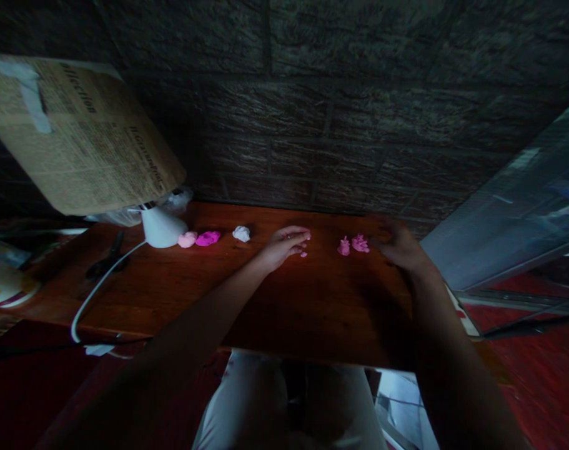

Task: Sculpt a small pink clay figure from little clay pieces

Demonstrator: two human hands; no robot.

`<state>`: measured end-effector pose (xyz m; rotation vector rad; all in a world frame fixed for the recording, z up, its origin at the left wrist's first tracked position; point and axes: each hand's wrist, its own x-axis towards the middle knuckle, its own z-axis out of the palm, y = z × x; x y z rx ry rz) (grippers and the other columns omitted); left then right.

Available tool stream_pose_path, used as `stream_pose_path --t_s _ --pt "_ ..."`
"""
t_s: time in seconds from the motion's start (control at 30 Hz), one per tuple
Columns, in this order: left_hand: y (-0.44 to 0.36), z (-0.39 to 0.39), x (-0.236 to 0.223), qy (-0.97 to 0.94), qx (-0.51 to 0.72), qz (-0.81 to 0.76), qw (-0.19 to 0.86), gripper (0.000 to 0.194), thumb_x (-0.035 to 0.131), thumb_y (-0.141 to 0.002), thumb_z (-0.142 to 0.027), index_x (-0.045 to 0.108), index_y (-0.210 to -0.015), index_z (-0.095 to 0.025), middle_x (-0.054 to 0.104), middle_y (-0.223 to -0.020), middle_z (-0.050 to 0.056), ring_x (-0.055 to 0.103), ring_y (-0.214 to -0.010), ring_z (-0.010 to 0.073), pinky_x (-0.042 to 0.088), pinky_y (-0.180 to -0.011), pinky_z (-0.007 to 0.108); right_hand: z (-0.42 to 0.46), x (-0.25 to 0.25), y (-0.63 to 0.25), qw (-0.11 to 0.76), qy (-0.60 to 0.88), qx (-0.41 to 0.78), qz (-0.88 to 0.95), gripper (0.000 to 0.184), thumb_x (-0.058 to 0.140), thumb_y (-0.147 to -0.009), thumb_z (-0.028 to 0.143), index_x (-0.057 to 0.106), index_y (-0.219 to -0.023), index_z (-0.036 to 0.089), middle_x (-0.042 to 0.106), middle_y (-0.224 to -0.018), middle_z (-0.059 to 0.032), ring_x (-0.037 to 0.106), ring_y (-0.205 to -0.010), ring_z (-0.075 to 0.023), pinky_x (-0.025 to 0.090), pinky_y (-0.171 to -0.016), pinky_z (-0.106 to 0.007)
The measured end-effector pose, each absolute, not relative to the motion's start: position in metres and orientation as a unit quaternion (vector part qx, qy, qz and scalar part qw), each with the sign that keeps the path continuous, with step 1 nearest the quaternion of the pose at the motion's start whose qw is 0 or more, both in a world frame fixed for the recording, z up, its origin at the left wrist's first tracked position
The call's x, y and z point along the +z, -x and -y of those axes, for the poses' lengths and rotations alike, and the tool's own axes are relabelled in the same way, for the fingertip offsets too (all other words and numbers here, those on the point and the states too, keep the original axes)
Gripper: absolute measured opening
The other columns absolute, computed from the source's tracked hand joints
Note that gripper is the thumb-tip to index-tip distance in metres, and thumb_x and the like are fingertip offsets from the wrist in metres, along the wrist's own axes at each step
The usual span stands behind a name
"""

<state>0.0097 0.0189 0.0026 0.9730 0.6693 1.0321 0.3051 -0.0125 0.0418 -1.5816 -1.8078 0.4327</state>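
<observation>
My left hand is low over the middle of the wooden table, fingers reaching right and thumb apart below them. A small pink piece of modelling clay lies just by its thumb. My right hand is at the table's right side, blurred, with its fingers apart and nothing visible in them. Left of it are two lumpy pink clay shapes: a narrow upright one and a wider one with several prongs. Further left lie a white clay lump, a magenta lump and a pale pink lump.
A lamp with a white base and newspaper-covered shade stands at the left. Its white cable hangs over the front edge, near dark scissors. A white container is at far left. A dark brick-patterned wall rises behind.
</observation>
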Motion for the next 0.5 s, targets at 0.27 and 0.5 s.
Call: stream_pose_path --t_s 0.27,0.5 --pt "-0.010 -0.018 0.004 -0.435 0.468 -0.304 0.707 0.031 0.087 -0.065 -0.021 0.070 -0.090 -0.012 0.069 -0.084 0.002 0.061 -0.068 0.0093 0.055 -0.064 0.026 0.013 0.037 -0.277 0.264 0.533 0.148 0.790 0.050 0.070 -0.076 0.028 0.067 -0.127 0.024 0.067 -0.131 -0.0103 0.051 -0.134 -0.0342 0.041 -0.111 -0.050" --pt "-0.010 -0.018 0.003 -0.438 0.465 -0.303 0.707 0.026 0.084 -0.071 -0.020 0.070 -0.091 -0.012 0.069 -0.085 0.003 0.062 -0.066 0.0086 0.056 -0.064 0.027 0.011 0.034 -0.275 0.265 0.537 0.148 0.787 0.035 0.064 -0.082 0.029 0.073 -0.114 0.021 0.073 -0.114 -0.0109 0.069 -0.104 -0.0289 0.053 -0.095 -0.044"
